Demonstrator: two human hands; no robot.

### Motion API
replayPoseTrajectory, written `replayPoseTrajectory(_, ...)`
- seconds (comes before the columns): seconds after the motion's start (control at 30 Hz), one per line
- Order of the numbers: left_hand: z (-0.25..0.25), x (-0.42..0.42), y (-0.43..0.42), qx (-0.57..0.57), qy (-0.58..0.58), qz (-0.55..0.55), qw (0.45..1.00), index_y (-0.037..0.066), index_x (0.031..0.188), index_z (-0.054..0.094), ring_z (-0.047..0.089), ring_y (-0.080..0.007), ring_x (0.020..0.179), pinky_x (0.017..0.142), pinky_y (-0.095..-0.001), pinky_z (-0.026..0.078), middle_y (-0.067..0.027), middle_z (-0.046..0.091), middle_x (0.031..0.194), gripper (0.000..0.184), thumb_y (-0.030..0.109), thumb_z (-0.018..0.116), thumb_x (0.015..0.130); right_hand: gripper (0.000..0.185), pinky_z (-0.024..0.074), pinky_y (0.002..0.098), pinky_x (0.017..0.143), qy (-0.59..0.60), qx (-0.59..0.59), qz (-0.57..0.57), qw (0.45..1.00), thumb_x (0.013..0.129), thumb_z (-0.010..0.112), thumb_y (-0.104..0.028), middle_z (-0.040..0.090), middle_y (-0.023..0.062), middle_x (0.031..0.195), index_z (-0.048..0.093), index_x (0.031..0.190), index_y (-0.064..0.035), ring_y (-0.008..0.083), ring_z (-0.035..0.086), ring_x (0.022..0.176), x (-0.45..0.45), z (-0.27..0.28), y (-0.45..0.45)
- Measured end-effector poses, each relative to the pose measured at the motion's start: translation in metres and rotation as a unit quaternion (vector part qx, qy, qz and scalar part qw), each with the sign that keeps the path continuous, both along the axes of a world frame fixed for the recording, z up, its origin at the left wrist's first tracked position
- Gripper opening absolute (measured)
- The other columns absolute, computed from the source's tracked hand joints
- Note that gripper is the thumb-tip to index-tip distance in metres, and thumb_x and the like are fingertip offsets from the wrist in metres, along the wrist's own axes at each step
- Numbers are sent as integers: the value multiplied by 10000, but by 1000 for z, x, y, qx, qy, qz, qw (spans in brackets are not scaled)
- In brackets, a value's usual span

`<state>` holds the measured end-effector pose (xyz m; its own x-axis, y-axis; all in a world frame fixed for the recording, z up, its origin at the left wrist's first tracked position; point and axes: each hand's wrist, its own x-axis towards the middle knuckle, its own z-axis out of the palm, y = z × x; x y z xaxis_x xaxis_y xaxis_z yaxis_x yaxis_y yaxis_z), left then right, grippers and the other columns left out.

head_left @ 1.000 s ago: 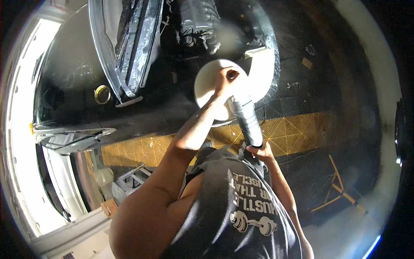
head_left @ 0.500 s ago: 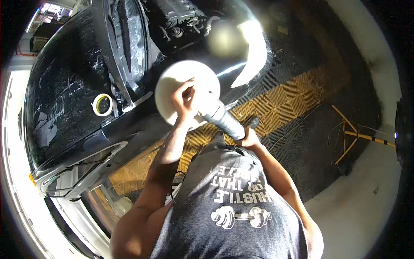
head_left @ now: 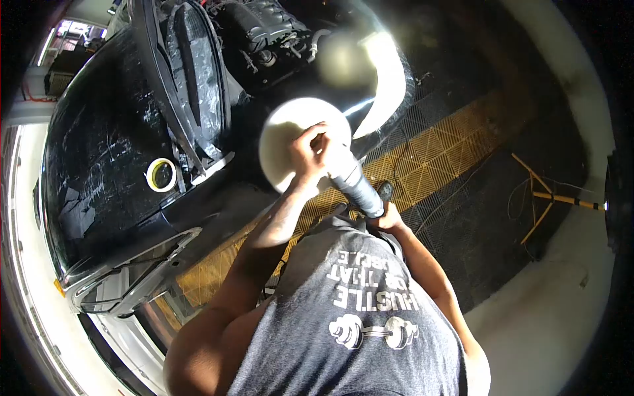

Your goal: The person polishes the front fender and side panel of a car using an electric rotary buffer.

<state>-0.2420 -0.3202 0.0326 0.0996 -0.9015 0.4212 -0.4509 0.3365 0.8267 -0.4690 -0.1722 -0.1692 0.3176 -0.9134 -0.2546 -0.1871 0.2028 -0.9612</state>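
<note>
A polisher with a large round white pad is held in front of my body, the pad turned up toward me. My right hand is wrapped round the far end of its dark cylindrical body. Over the pad, my left hand has its thumb and fingers curled together in a pinch close to the white face. Whatever lies between those fingertips, if anything, is hidden. Bright light washes out part of the pad.
A black car body with its engine exposed fills the left and top. A roll of tape rests on its panel. Black and yellow floor tiles lie to the right, with a yellow stand near the wall.
The polisher and both hands have shifted slightly to the right. My left hand keeps its pinch over the pad, and the camera view has moved a little.
</note>
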Motion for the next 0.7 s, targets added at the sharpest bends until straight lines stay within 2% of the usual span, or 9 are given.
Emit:
replayPoseTrajectory(0.1,-15,-30,-32,24,16,-32,999,20,898,701,683,-166,689,635,-303,536,-133,697,757,195,190,652,817,354,524,323,648,-126,78,-105,983,567,787,-218,689,51,788,696,830,0,142,624,691,-4,3,-2)
replayPoseTrajectory(0.2,-25,-61,-66,19,21,-63,998,26,828,692,640,-128,627,607,-273,501,-89,669,695,168,190,664,805,280,514,306,616,-116,176,-44,977,606,769,-157,675,56,754,695,818,9,134,618,672,-28,9,-14)
replayPoseTrajectory(0.33,-19,-76,-85,73,52,-89,992,39,762,687,624,-104,613,599,-254,488,-57,659,660,142,180,679,782,241,439,293,538,-136,148,-67,977,685,763,-191,607,3,658,653,771,6,113,568,593,-29,48,-25)
replayPoseTrajectory(0.47,-23,-54,-83,20,69,-74,995,28,777,685,628,-110,614,603,-253,492,-56,652,653,131,157,669,769,142,450,317,558,-92,66,-32,993,740,724,-167,611,6,726,668,819,-63,137,589,642,-27,5,-18)
replayPoseTrajectory(0.5,-18,-46,-77,16,71,-73,995,22,788,685,632,-117,624,611,-258,495,-65,656,665,138,157,665,771,171,492,330,628,115,-103,41,987,741,749,-207,649,4,813,682,863,-108,155,628,730,-25,-23,-12)
replayPoseTrajectory(0.57,-16,-28,-67,12,84,-83,993,8,816,682,639,-130,653,631,-270,499,-89,666,702,155,154,656,772,175,545,364,708,436,-414,183,778,764,765,-272,678,-7,950,696,913,-212,206,671,894,-15,-24,-10)
replayPoseTrajectory(0.63,-1,-13,-49,19,77,-78,994,6,841,686,649,-125,672,641,-266,502,-87,679,728,155,146,654,780,254,545,350,735,299,-286,109,904,763,780,-280,703,16,941,696,955,-136,192,680,868,-7,-33,0)
replayPoseTrajectory(0.67,14,-10,-36,8,60,-63,996,5,845,687,652,-125,673,641,-264,505,-86,684,734,155,144,655,784,322,539,337,752,158,-135,79,975,730,807,-272,708,33,937,690,967,-86,170,674,852,4,20,0)
replayPoseTrajectory(0.7,26,-9,-25,18,31,-55,998,8,841,686,655,-122,671,635,-262,507,-85,690,746,150,146,655,791,391,533,324,769,16,13,11,1000,698,833,-263,713,49,932,684,980,-37,149,668,836,17,83,-3)
